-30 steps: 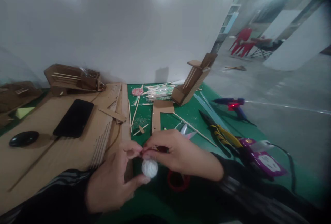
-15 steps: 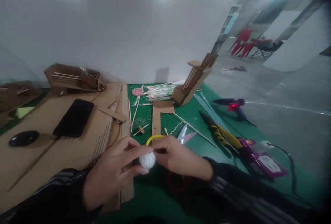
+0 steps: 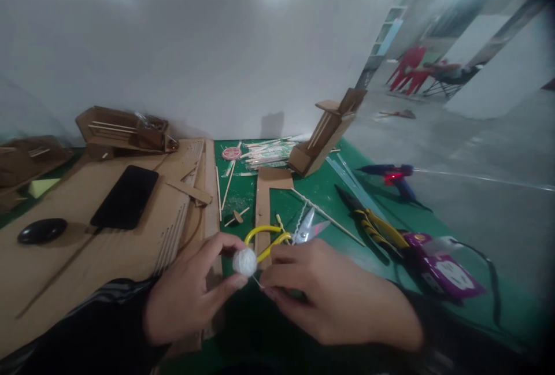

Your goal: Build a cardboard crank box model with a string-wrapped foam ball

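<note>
A small white ball of string (image 3: 245, 262) sits between the thumb and fingers of my left hand (image 3: 191, 288), low over the green table. From the ball a short length of thread (image 3: 256, 281) runs to my right hand (image 3: 333, 294), whose thumb and fingertips pinch its end. Just beyond both hands lie yellow-handled scissors (image 3: 307, 227), their blades pointing away to the right. A strand of twisted white string, tied along a thin stick (image 3: 329, 216), hangs down near the blades.
On the right are pliers (image 3: 368, 219), a glue gun (image 3: 390, 175) with a red light and a purple packet (image 3: 446, 268). A cardboard structure (image 3: 327, 132) stands behind, near wrapped sticks (image 3: 269, 154). To the left, a phone (image 3: 125, 197) and mouse (image 3: 42, 230) lie on cardboard (image 3: 78, 271).
My right hand has moved away from the ball, right and toward me, drawing out thread. More of the yellow scissor handles shows now. My left hand stays nearly in place.
</note>
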`<state>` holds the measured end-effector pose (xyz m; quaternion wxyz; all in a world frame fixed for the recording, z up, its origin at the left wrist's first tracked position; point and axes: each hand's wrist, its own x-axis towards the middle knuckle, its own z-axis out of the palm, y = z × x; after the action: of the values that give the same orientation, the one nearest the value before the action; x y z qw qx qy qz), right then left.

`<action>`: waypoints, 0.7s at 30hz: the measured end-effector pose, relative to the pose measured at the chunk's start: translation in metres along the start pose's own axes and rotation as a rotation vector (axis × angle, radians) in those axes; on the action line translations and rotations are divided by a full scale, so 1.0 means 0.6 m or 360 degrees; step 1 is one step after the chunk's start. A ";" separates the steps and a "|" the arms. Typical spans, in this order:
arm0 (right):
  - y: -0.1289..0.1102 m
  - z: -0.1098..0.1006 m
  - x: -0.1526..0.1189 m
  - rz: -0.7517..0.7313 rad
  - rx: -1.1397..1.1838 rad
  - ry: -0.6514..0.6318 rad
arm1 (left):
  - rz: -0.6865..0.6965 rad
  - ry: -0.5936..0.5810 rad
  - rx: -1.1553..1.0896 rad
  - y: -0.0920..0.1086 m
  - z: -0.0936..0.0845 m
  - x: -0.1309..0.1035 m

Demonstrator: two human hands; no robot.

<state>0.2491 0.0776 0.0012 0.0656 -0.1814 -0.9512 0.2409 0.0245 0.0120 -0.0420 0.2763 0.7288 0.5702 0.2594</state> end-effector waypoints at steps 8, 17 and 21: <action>0.000 -0.014 0.028 -0.0083 0.0023 0.0105 | 0.0061 -0.0181 -0.0078 0.017 -0.004 0.001; 0.056 0.032 0.064 0.0003 0.0624 0.0374 | 0.0138 -0.0031 -0.0135 -0.011 0.004 -0.011; 0.064 0.051 0.062 0.0072 0.0636 0.0358 | 0.0352 -0.0085 -0.0082 -0.005 -0.003 -0.002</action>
<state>0.2200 0.1099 -0.0429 0.2005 -0.2120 -0.8669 0.4042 0.0206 0.0115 -0.0428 0.2797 0.7867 0.4718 0.2833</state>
